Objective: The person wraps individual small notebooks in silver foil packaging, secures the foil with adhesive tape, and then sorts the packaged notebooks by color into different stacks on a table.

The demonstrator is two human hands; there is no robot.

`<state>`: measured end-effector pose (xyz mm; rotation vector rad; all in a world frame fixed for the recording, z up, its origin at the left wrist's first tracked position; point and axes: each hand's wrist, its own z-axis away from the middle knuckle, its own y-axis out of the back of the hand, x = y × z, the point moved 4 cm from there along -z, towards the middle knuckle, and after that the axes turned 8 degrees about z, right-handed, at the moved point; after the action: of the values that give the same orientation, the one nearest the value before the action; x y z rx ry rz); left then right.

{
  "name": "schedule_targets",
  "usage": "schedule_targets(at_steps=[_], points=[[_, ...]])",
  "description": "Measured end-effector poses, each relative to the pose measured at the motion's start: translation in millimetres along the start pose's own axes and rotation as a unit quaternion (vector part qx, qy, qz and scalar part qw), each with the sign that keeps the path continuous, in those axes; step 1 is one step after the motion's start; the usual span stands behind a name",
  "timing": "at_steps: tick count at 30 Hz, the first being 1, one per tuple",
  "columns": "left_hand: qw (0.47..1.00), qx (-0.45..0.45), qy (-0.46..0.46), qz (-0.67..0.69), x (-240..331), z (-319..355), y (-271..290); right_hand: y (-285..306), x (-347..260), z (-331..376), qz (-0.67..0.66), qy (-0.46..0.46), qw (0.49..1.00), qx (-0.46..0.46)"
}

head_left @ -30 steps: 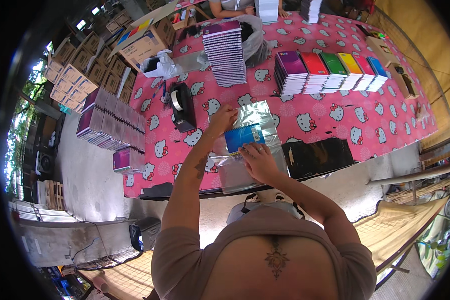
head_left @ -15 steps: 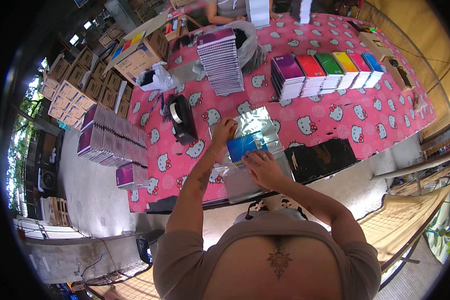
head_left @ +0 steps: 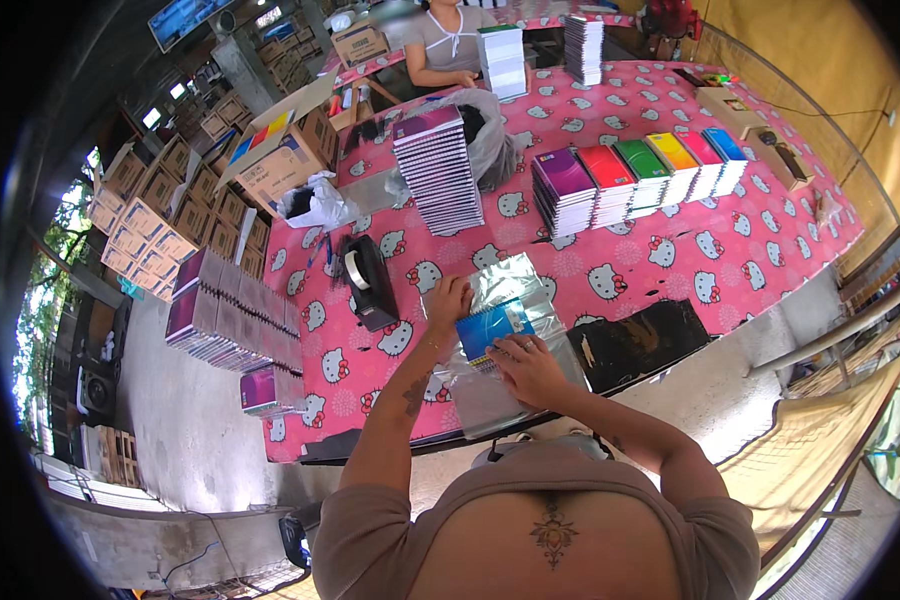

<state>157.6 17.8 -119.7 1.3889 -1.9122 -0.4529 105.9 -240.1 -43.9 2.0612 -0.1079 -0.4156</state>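
A: Where is the blue notebook (head_left: 492, 327) on the table (head_left: 592, 247)?
B: Close to the near long edge, lying on clear plastic (head_left: 506, 284) that spreads out past it toward that edge and toward the far one.
A: And relative to the hands?
B: Between them. The left hand (head_left: 450, 302) is at its left side, by the far corner; the right hand (head_left: 526, 368) comes over its near part, fingertips on the cover.
A: Are they gripping it?
B: The right is not closed round it; its fingers lie spread on top. The left has its fingers curled, but I cannot tell whether they pinch the plastic.
A: What is around it?
B: A black tape dispenser (head_left: 370, 290) stands left of the left hand. A row of coloured notebooks (head_left: 638, 182) stands farther off, toward the table's far right corner.
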Motion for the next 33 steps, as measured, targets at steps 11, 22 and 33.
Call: schedule_targets(at_steps=[11,22,33], points=[[0.993,-0.114,0.022,0.0,5,-21,17,-1,1,3,0.013,-0.018,1.0,-0.012],[0.944,-0.302,0.066,0.114,31,-56,45,2,-3,1,0.018,0.0,1.0,0.006],[0.96,-0.241,0.093,0.108,104,-51,66,-1,4,3,0.026,0.002,1.0,-0.008]])
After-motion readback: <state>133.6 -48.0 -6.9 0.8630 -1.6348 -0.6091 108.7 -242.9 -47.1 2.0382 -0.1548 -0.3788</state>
